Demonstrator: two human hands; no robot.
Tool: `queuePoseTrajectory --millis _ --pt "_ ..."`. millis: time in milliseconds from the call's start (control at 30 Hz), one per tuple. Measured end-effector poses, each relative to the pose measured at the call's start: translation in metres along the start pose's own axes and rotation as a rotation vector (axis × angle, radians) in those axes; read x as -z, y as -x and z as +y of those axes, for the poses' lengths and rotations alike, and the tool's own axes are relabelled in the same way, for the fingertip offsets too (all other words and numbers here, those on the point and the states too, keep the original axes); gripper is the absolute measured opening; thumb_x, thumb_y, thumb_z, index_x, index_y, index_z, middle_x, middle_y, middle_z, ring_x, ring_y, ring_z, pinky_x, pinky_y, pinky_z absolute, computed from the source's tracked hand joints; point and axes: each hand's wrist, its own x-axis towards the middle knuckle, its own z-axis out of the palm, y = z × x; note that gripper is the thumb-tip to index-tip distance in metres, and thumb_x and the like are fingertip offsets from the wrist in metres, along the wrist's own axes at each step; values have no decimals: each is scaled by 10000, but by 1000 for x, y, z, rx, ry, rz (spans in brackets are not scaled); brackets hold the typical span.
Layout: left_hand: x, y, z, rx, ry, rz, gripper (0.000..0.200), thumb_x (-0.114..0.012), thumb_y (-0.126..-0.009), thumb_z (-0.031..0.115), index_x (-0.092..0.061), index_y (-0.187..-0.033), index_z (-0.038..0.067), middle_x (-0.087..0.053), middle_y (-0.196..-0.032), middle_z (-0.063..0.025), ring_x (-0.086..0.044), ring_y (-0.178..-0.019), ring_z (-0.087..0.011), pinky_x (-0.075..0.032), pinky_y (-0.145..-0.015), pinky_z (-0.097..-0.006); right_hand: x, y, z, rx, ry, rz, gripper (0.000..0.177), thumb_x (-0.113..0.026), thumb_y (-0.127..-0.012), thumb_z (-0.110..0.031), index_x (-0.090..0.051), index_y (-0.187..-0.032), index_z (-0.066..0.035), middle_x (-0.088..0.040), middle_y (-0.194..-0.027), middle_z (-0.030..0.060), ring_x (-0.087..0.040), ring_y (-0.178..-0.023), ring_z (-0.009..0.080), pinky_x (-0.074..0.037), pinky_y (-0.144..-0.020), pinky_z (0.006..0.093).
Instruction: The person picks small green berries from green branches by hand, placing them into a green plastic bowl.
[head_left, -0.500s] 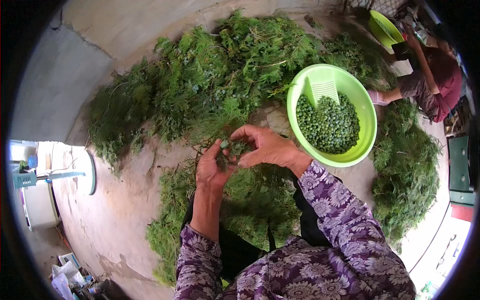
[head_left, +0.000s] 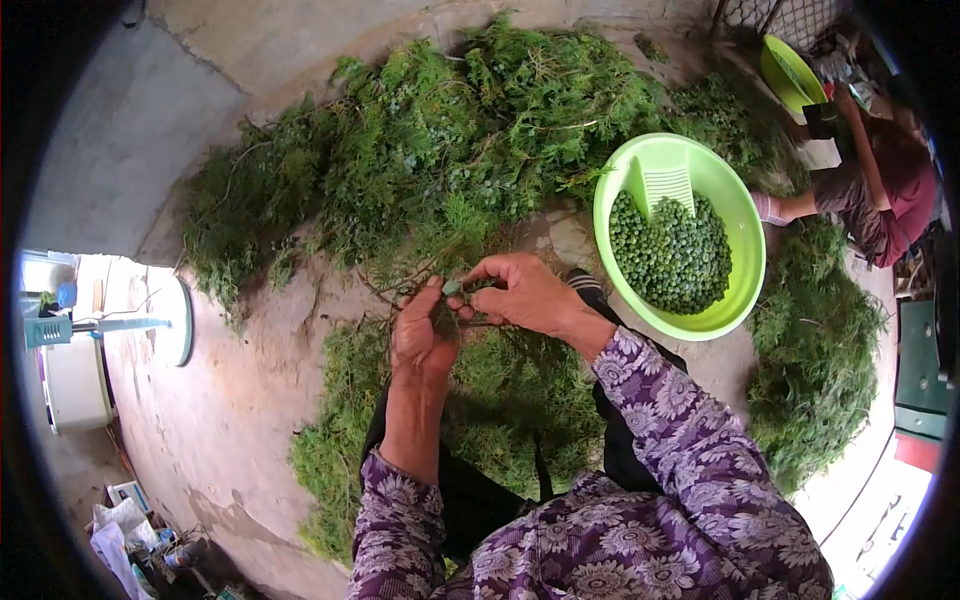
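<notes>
Two bare hands meet over one green sprig [head_left: 400, 287], and a single pale-green berry [head_left: 452, 287] shows at their fingertips. The left hand [head_left: 425, 335] has its thumb and fingers closed together on the sprig; the right hand [head_left: 535, 298] brings its bent thumb and forefinger in to the berry from the other side. The sprig is small and half covered, so I cannot tell whether the right fingertips are clamped on it or only touching. The berry sits between the two sets of fingertips, while thin stems and leaf tips stick out to the left, past the left thumb. The left forearm rises almost straight, its palm turned inward; the right forearm slants in from the right, back of the hand up, wrist slightly bent.

Two sleeves [head_left: 690, 410] of purple flowered cloth cover the arms. One dark shoe [head_left: 592, 290] shows just beyond the right wrist. At least three heaps of cut greenery lie around: a lower heap [head_left: 515, 415] under the hands, a long heap [head_left: 480, 125] beyond them, and a side heap [head_left: 808, 345] off to the right. Two green basins are in view. The near basin [head_left: 752, 255], with one ribbed panel [head_left: 667, 187], holds berries [head_left: 680, 260] past counting; the far basin [head_left: 775, 70] stands near one seated person [head_left: 905, 195] in a maroon top.
</notes>
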Motion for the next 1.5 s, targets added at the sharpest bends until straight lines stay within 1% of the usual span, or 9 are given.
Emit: queuePoseTrajectory --millis 300,567,700,800,933,1167,1267,1333,1500 --pt "-1 3 -11 -103 44 -62 199 -518 -816 95 -435 -990 46 -469 -818 -49 -480 -633 -169 -409 -574 -351 10 -2 -5 -188 154 -104 182 -568 -706 -136 -612 -816 2 -490 -540 -27 -403 -452 21 -319 -408 181" --pt "-9 3 -6 -12 40 49 144 -521 -811 66 -444 -929 42 -479 -788 -54 -471 -627 -157 -409 -535 -317 14 10 -21 -60 289 -75 195 -556 -631 -204 -585 -596 -15 -436 -437 37 -375 -411 106 -327 -412 299" --pt "5 -8 3 -113 58 51 97 -538 -816 141 -506 -863 63 -524 -751 -46 -474 -587 -141 -417 -533 -321 26 11 -10 -23 660 -139 211 -531 -694 -188 -616 -741 -1 -493 -501 -15 -415 -437 55 -320 -402 214" --pt "1 -5 12 -267 70 52 96 -548 -811 143 -513 -880 86 -531 -752 -34 -473 -582 -132 -429 -531 -310 36 20 -23 -54 336 -190 198 -504 -718 -168 -585 -762 7 -537 -574 25 -437 -440 87 -329 -404 207" --pt "-11 -1 0 -302 -234 160 185 -587 -786 192 -544 -932 86 -528 -816 -25 -492 -646 -147 -428 -555 -319 44 15 -28 -79 -712 -183 115 -487 -773 -106 -498 -868 -43 -541 -769 50 -491 -564 117 -338 -399 201" --pt "-15 1 -10 -340 -486 246 302 -598 -767 288 -547 -956 58 -522 -858 -30 -486 -702 -142 -422 -591 -330 29 9 -26 -40 -507 -141 186 -545 -770 -165 -521 -901 -34 -569 -799 66 -523 -635 100 -356 -430 191" --pt "-13 1 -13 -253 -560 225 309 -563 -792 316 -553 -937 42 -528 -865 -31 -485 -735 -134 -413 -633 -318 17 8 -29 -102 -66 -16 256 -621 -707 -155 -520 -899 -19 -549 -757 50 -487 -637 98 -368 -458 207" --pt "-17 0 -19 -229 -464 152 320 -525 -812 339 -558 -912 37 -532 -850 -20 -481 -748 -112 -397 -674 -278 10 6 -19 174 337 46 291 -671 -666 -208 -547 -848 -18 -550 -714 25 -492 -657 91 -407 -558 233" --pt "-6 1 -22 -234 -433 94 309 -505 -820 326 -560 -900 33 -544 -842 -13 -489 -749 -113 -398 -686 -271 11 2 -10 152 399 41 257 -662 -669 -206 -549 -806 -19 -550 -702 18 -495 -648 83 -410 -583 234"
